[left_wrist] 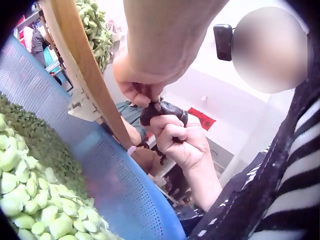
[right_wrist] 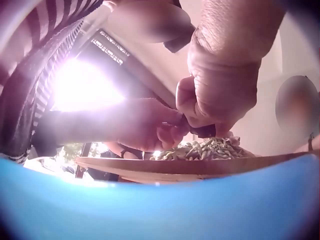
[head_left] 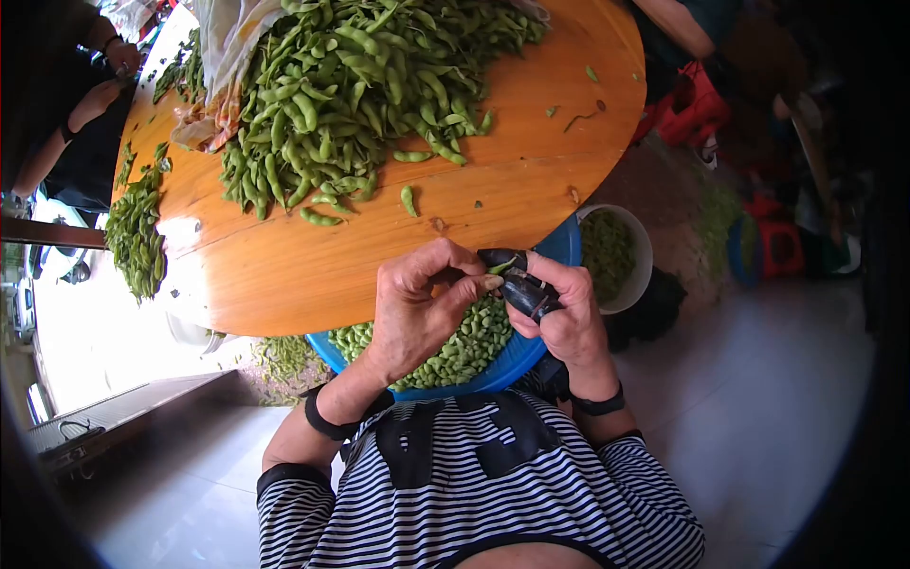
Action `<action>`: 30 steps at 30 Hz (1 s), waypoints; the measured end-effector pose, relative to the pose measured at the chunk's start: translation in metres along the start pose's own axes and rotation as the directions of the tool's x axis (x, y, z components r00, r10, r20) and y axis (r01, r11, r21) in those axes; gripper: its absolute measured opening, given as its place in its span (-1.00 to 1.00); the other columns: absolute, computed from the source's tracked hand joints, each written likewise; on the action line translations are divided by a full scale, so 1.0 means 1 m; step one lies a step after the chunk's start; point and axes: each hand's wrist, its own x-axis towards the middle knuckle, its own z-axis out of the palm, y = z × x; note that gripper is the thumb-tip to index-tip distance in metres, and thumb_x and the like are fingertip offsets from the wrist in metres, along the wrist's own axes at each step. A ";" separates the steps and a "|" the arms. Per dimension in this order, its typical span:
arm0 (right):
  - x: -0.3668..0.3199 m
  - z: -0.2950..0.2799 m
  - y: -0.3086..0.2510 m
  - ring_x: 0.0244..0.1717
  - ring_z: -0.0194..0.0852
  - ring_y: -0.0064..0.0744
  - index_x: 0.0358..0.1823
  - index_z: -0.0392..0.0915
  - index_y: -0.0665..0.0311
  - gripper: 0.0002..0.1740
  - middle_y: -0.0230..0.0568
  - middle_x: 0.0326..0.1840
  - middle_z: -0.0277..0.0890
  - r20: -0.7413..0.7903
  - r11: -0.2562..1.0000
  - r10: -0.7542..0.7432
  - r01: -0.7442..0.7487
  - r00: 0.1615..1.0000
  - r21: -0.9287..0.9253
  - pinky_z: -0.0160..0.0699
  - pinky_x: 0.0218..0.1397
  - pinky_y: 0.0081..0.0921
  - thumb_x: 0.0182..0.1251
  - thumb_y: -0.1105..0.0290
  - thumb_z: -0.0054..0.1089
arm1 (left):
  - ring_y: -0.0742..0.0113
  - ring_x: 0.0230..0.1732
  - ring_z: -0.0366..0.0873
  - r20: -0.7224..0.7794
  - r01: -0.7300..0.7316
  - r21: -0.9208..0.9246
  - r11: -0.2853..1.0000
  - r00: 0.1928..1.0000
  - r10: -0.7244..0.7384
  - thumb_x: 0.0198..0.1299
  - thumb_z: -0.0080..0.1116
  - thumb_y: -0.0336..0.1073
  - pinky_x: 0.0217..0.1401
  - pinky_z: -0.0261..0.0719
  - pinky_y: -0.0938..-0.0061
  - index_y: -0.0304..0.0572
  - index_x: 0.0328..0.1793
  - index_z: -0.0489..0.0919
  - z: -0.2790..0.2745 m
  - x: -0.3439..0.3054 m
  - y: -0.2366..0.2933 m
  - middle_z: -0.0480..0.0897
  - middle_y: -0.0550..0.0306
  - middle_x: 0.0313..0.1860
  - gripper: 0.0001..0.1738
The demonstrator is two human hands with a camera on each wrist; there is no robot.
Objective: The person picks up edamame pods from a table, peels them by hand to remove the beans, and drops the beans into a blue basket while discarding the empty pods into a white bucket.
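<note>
My left hand [head_left: 474, 282] pinches a small green pod [head_left: 502, 266] with thumb and curled fingers. My right hand [head_left: 548, 302] grips a black tool [head_left: 519, 286] that meets the pod. Both hands hover over a blue perforated basket [head_left: 561, 248] in my lap, filled with shelled pale green beans [head_left: 466, 349]. The left wrist view has the left hand [left_wrist: 142, 87] above the right hand [left_wrist: 182, 142], which holds the tool [left_wrist: 167, 109], beside the basket [left_wrist: 110, 175] and its beans [left_wrist: 30, 200]. In the right wrist view the right hand [right_wrist: 220, 95] holds the tool [right_wrist: 202, 131] against the left hand [right_wrist: 145, 125].
A round wooden table [head_left: 379, 256] ahead carries a big heap of green pods [head_left: 351, 85] and a smaller pile [head_left: 137, 232] at its left edge. A white bucket [head_left: 646, 248] of green husks stands to the right. Another person's arms [head_left: 81, 104] are at the far left; red stools [head_left: 697, 100] are at the far right.
</note>
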 end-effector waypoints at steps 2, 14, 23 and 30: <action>0.001 -0.003 0.000 -0.62 0.21 -0.74 -0.23 0.52 0.47 -0.67 -0.45 -0.64 0.32 0.007 0.999 0.001 0.000 1.000 -0.033 0.25 -0.58 -0.69 0.11 0.67 -0.29 | 0.59 -0.44 0.51 0.039 0.022 -0.155 0.988 0.999 -0.016 0.19 0.29 -0.58 -0.41 0.47 0.66 -0.28 -0.27 0.52 0.000 0.000 -0.001 0.61 0.23 -0.44 -0.86; -0.007 -0.009 0.002 -0.62 0.17 -0.74 -0.12 0.52 0.54 -0.63 -0.44 -0.60 0.30 0.045 0.991 0.026 -0.032 0.999 0.132 0.20 -0.59 -0.71 0.15 0.65 -0.28 | 0.54 -0.33 0.52 -0.035 0.077 -0.306 0.949 0.995 -0.093 0.24 0.23 -0.59 -0.31 0.46 0.66 -0.31 -0.17 0.52 0.015 -0.007 0.005 0.57 0.22 -0.37 -0.88; -0.006 -0.003 0.006 -0.60 0.15 -0.73 -0.17 0.51 0.50 -0.68 -0.45 -0.59 0.28 0.016 0.982 0.043 -0.045 0.999 0.184 0.20 -0.56 -0.71 0.15 0.61 -0.24 | 0.50 -0.27 0.54 -0.111 -0.077 -0.152 0.985 0.992 0.061 0.19 0.22 -0.67 -0.21 0.52 0.60 -0.33 -0.16 0.50 0.020 -0.014 -0.010 0.55 0.22 -0.32 -0.83; -0.003 -0.006 0.007 -0.61 0.20 -0.74 -0.44 0.42 0.39 -0.82 -0.43 -0.58 0.27 0.038 0.995 -0.062 0.059 0.997 0.076 0.20 -0.55 -0.71 0.16 0.65 -0.22 | 0.56 -0.46 0.41 0.216 0.385 -0.696 0.605 0.917 -0.336 0.24 0.23 -0.52 -0.48 0.21 0.68 -0.13 -0.17 0.44 0.006 -0.005 -0.004 0.54 0.32 -0.37 -0.81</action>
